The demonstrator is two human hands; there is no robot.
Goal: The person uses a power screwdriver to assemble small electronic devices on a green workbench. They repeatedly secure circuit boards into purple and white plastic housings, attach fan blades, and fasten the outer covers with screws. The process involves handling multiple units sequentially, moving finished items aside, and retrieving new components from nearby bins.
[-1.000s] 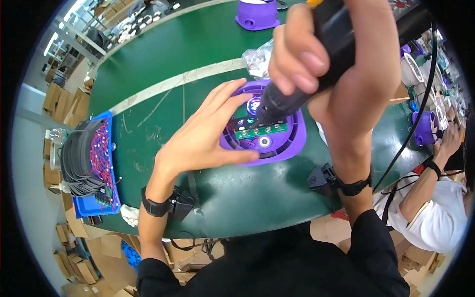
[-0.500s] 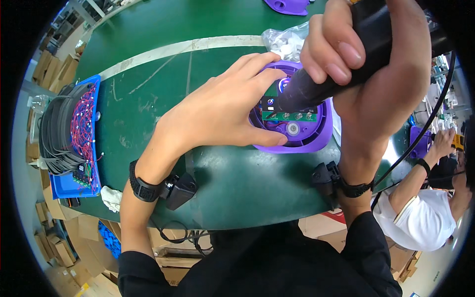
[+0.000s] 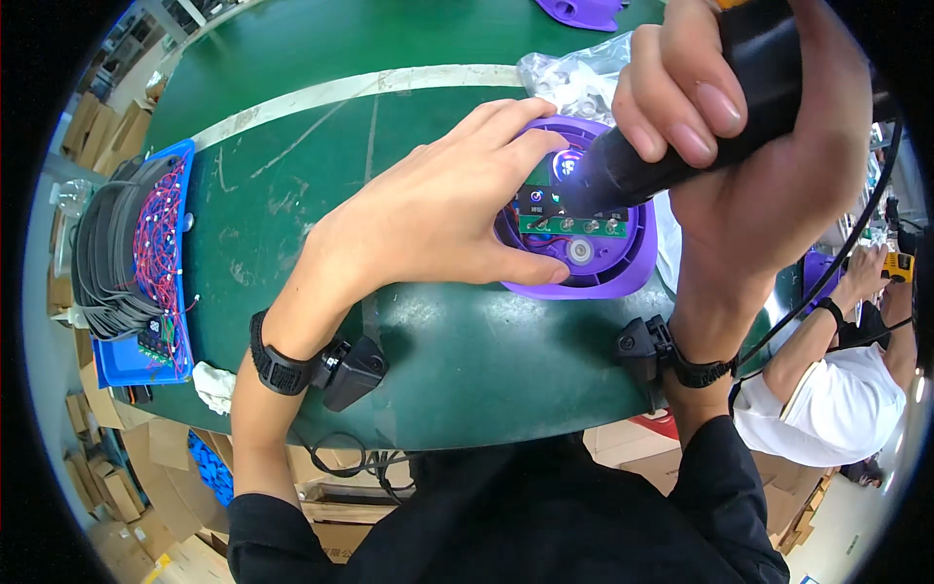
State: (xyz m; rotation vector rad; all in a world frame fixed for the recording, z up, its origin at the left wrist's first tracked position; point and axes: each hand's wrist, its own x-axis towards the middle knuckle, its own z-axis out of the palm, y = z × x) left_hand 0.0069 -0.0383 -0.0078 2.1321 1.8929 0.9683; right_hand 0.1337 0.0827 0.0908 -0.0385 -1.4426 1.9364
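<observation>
A purple plastic housing (image 3: 637, 265) lies on the green table with its inside facing up. In it sits a green circuit board (image 3: 613, 227) with a dark display strip and a row of small round parts; a round light glows at its far side. My left hand (image 3: 428, 214) grips the housing's left side, fingers at the far rim and thumb on the near rim. My right hand (image 3: 778, 175) is wrapped round a black electric screwdriver (image 3: 623, 173), tilted down to the left over the board. Its bit reaches the board's left end; whether it touches a screw I cannot tell.
At the left, a blue tray (image 3: 131, 365) holds grey cables, red wires and small boards. A clear bag (image 3: 574, 83) of white parts lies behind the housing, with another purple part (image 3: 581, 12) farther back. A black cord (image 3: 866, 209) hangs at the right, near a co-worker (image 3: 827, 409).
My right hand and the screwdriver have shifted slightly to the right, uncovering more of the glowing light and the display strip. My left hand keeps its hold on the housing.
</observation>
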